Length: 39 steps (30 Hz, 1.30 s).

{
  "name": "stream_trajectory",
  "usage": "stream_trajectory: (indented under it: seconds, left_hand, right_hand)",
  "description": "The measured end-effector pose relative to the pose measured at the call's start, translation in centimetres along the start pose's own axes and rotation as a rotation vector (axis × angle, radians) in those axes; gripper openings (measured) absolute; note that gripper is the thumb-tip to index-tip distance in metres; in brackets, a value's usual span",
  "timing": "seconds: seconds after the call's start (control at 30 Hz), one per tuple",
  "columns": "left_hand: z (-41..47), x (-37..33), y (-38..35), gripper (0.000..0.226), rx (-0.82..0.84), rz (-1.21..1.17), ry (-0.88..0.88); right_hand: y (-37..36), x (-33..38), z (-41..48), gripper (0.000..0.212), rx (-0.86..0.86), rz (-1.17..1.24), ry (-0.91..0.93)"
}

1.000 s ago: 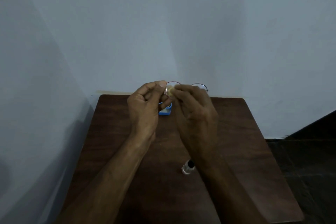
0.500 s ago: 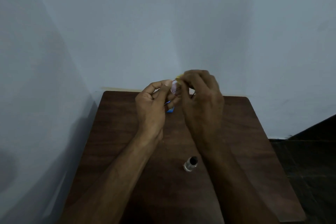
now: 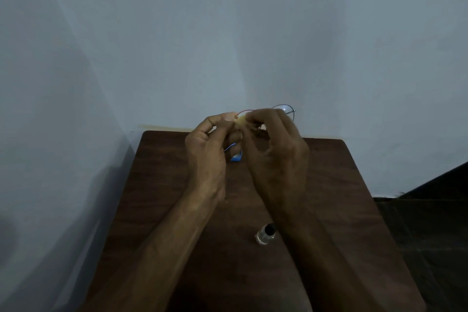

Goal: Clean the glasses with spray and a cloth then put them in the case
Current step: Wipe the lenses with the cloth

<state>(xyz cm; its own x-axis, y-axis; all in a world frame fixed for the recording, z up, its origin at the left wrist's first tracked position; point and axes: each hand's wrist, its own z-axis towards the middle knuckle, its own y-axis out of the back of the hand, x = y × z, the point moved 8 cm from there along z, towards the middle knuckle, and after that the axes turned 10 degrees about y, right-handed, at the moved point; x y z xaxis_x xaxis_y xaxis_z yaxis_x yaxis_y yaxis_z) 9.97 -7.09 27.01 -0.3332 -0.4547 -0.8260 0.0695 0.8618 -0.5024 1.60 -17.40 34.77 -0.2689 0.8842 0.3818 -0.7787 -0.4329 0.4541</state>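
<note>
Thin wire-rimmed glasses [image 3: 286,110] are held up above the far end of a dark wooden table [image 3: 162,185]. My left hand [image 3: 209,152] pinches the left lens rim between thumb and fingers. My right hand [image 3: 276,157] pinches a small pale yellow cloth [image 3: 241,119] against that lens; the right lens sticks out above its knuckles. A blue glasses case [image 3: 236,156] lies on the table behind my hands, mostly hidden. A small clear spray bottle [image 3: 266,234] with a black top stands near my right forearm.
The table stands in a corner, with pale walls at its left and far sides. A dark floor [image 3: 430,235] lies to the right of the table edge.
The glasses have turned, so the right lens shows again beyond my right hand. My right hand has shifted as it rubs the cloth on the left lens. The bottle and case have not moved.
</note>
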Motion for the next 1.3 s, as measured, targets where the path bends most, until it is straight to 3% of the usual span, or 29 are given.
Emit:
stream_trajectory:
  seconds: [0.1, 0.23, 0.4, 0.57, 0.73, 0.87, 1.0, 1.17, 1.3]
  left_hand:
    - [-0.4, -0.4, -0.3, 0.015, 0.032, -0.036, -0.011]
    - [-0.5, -0.3, 0.1, 0.016, 0.003, 0.02, -0.017]
    - [-0.5, -0.4, 0.1, 0.016, 0.014, -0.017, -0.03]
    - [0.0, -0.6, 1.0, 0.017, -0.047, -0.007, -0.016]
    - [0.0, -0.8, 0.7, 0.019, -0.009, -0.083, -0.027]
    - [0.3, -1.8, 1.1, 0.018, -0.024, -0.097, -0.043]
    - [0.3, -2.4, 0.8, 0.019, -0.001, -0.045, -0.1]
    - [0.3, -3.1, 0.8, 0.017, -0.048, 0.025, -0.166]
    - [0.3, -3.3, 0.7, 0.015, 0.003, 0.006, -0.154]
  right_hand:
    - [0.7, -1.4, 1.3, 0.007, -0.078, -0.009, -0.03]
    - [-0.6, 0.9, 1.3, 0.004, 0.037, -0.033, 0.044]
    - [0.2, -0.7, 1.8, 0.003, -0.042, -0.079, 0.013]
    - [-1.0, 1.7, -0.3, 0.003, 0.045, -0.062, 0.106]
    - [0.1, -1.3, 0.8, 0.006, -0.066, -0.094, -0.012]
    - [-0.6, 0.6, 0.1, 0.006, 0.005, -0.088, 0.091]
    - [1.1, -2.0, 1.4, 0.002, -0.139, -0.108, 0.02]
    - [-0.1, 0.7, 1.7, 0.004, -0.109, -0.162, 0.138]
    - [1.0, -2.0, 2.7, 0.005, -0.143, -0.18, 0.022]
